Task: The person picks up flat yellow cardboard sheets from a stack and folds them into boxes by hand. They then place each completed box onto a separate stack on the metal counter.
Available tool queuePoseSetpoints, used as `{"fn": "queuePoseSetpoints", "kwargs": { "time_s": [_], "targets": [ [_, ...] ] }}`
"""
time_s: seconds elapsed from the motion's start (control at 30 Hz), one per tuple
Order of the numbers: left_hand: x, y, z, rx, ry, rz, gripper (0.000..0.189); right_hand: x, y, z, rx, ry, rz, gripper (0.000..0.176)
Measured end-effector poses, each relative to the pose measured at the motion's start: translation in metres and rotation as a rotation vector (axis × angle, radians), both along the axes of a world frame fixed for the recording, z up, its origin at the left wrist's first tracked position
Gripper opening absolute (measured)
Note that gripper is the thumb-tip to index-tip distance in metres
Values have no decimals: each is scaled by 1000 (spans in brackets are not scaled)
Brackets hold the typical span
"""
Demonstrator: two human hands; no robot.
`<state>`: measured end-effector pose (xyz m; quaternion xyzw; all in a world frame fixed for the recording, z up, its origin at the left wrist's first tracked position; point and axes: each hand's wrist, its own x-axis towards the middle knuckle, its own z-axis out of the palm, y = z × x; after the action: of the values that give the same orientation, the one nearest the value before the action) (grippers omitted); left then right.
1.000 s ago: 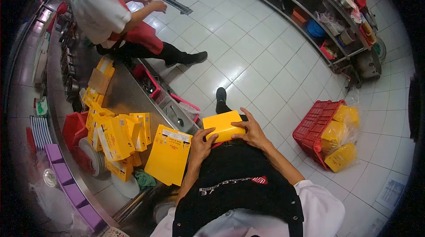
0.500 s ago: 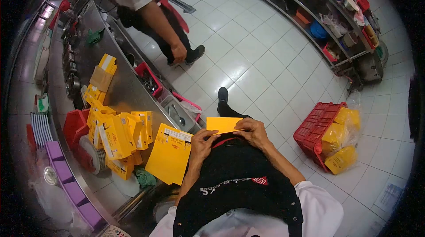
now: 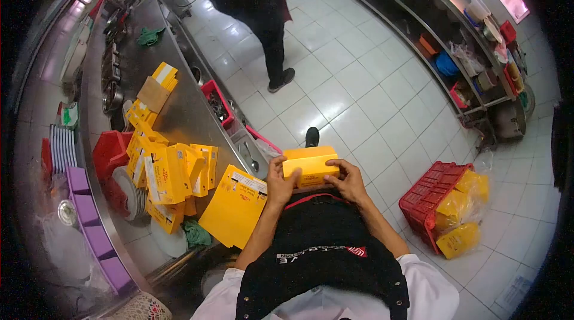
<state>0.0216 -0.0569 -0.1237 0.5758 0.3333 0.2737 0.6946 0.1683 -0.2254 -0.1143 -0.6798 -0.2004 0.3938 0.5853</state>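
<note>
A yellow cardboard box [image 3: 311, 166] is held in front of my apron, opened out into a box shape with a flap raised at its far side. My left hand [image 3: 280, 181] grips its left end, the thumb on the near face. At the right end, my right hand [image 3: 348, 180] closes on the box with thumb and fingers. Flat yellow cartons [image 3: 233, 207] lie stacked on the counter's edge beside my left forearm. Farther left, several formed yellow boxes [image 3: 164, 178] are piled up.
A steel counter [image 3: 179, 90] runs along the left, with purple bins [image 3: 89, 218] and plates [image 3: 128, 194]. On the floor at right stands a red crate [image 3: 427, 197] with bagged yellow cartons. Another person [image 3: 254, 15] is on the tiled floor ahead; shelves [image 3: 412, 27] line the far right.
The carton between my hands has gone from flat to an opened box shape, its printed side now showing. The other person has moved farther off, and the view has shifted slightly.
</note>
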Motion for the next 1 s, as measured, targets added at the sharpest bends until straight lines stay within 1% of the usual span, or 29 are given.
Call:
{"fn": "queuePoseSetpoints", "kwargs": {
  "time_s": [0.03, 0.1, 0.13, 0.23, 0.33, 0.43, 0.47, 0.5, 0.57, 0.6, 0.67, 0.7, 0.73, 0.77, 0.8, 0.83, 0.9, 0.93, 0.97, 1.0],
  "targets": [
    [-4, 1, 8, 187, 91, -84, 48, 0, 1, 0, -4, -56, 3, 40],
    [-15, 4, 16, 555, 280, -256, 54, 0, 1, -3, 25, -21, 23, 44],
    [-18, 6, 22, 570, 266, -279, 51, 0, 2, -4, 40, -6, 33, 46],
    [-22, 8, 21, 595, 339, -246, 37, -1, 5, 3, -31, -183, 35, 41],
    [-20, 6, 6, 555, 241, -166, 27, 1, 4, 5, -156, -208, 48, 28],
    [-18, 2, 1, 499, 214, -141, 23, 1, 6, 8, -135, -184, -78, 24],
    [-18, 1, -5, 444, 191, -127, 20, 2, 6, 11, -129, -248, -110, 20],
    [-19, 0, -16, 359, 209, -138, 22, 5, 4, 8, -120, -234, -90, 20],
    [-19, 0, -36, 200, 231, -157, 29, 11, 0, -1, -92, -211, -53, 24],
    [-12, -2, -15, -71, 20, -124, 45, 8, 4, 2, 33, -109, -88, 27],
    [-1, 0, -5, -183, -211, -56, 51, 4, 7, 12, 271, 108, -152, 40],
    [1, 3, -2, -239, -327, -28, 55, 6, 7, 12, 260, 48, -77, 45],
    [-1, 12, 1, -473, -353, -84, 56, 12, 4, 11, 247, -13, -6, 51],
    [-3, 19, 5, -534, -366, -108, 57, 17, 5, 11, 234, -76, 61, 57],
    [-2, 24, 24, -596, -379, -134, 57, 16, 10, 18, 322, 10, 47, 58],
    [-1, 29, 35, -659, -390, -162, 58, 18, 11, 27, 286, 34, 107, 61],
    [-1, 35, 43, -473, -276, -313, 50, 22, 12, 46, 210, 79, 221, 66],
    [-1, 36, 50, -406, -193, -364, 47, 22, 12, 54, 227, 200, 232, 75],
    [-2, 37, 58, -339, -109, -414, 43, 26, 9, 52, 232, 253, 255, 76],
    [-2, 36, 68, -286, -81, -494, 44, 32, 3, 45, 238, 305, 278, 79]
  ]
}}
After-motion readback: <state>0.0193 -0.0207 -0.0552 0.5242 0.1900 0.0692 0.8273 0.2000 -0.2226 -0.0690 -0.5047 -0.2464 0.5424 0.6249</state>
